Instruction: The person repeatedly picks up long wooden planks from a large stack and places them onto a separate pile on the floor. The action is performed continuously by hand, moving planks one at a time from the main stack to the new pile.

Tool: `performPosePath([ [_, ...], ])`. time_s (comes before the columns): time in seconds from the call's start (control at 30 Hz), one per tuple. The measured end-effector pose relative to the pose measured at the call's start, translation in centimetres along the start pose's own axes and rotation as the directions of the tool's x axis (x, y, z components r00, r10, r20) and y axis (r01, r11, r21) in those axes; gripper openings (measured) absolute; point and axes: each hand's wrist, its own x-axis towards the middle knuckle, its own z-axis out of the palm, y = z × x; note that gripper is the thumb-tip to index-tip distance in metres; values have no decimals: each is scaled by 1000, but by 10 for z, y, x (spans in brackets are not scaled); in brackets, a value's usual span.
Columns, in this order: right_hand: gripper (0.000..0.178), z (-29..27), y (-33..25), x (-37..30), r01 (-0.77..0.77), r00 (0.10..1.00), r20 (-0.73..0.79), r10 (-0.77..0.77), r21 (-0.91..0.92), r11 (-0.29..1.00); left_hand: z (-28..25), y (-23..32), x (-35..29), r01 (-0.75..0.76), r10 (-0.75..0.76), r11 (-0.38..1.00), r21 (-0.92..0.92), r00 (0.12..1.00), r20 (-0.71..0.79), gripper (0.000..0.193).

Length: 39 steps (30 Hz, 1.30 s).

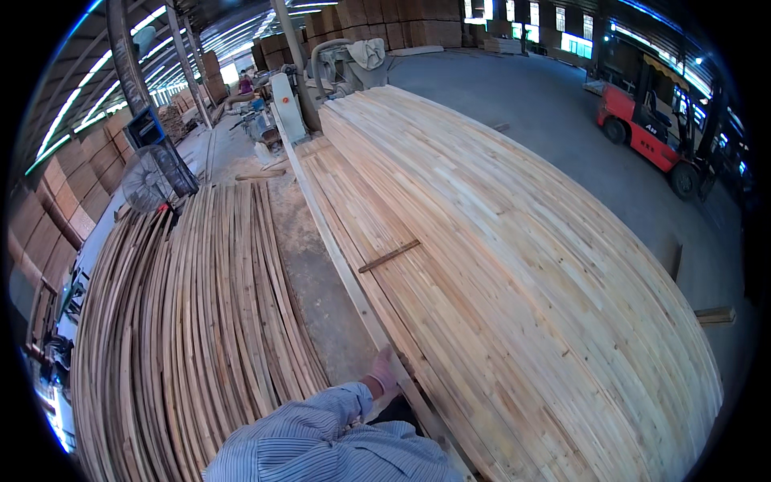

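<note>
My left hand (pixel 385 370), in a pale pinkish glove, is closed round a long, narrow wooden board (pixel 350 283). The board runs from beside my body away to the machine at the far end, along the left side of a big stack of planks (pixel 514 233). My fingers are partly hidden by the board. A striped blue sleeve covers my arms along the lower edge, and my right hand does not show. A short dark stick (pixel 389 255) lies across the lower layer of the stack.
Many rough wooden strips (pixel 201 297) lie in a wide pile on my left. A grey-white machine (pixel 287 108) stands at the far end, and a floor fan (pixel 148 178) at the far left. A red forklift (pixel 642 136) is parked at the right. A person (pixel 245 83) is far back.
</note>
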Motion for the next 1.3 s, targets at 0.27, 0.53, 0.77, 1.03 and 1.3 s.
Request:
performPosePath([
  [0.27, 39, -38, 28, -23, 29, 982, -191, 15, 224, 974, -11, 118, 21, -124, 125, 991, -44, 991, 35, 71],
  [0.53, 30, -82, 5, -21, 121, 986, -120, -116, 32, 992, -20, 135, 21, -110, 108, 988, 104, 994, 23, 70],
  [0.77, 36, -229, -180, -24, 337, 942, -78, -328, 226, 914, -33, 30, -53, -578, -719, -686, -441, 448, 532, 44],
  [1.03, 42, -245, -310, -11, 644, 764, -440, -471, 488, 589, -67, -52, -64, 419, -490, 860, 291, 837, 242, 29],
  [1.3, 48, -147, -91, -28, 352, 909, -314, -272, 234, 906, -79, -13, -31, 251, -257, 839, 483, 965, -56, 37],
])
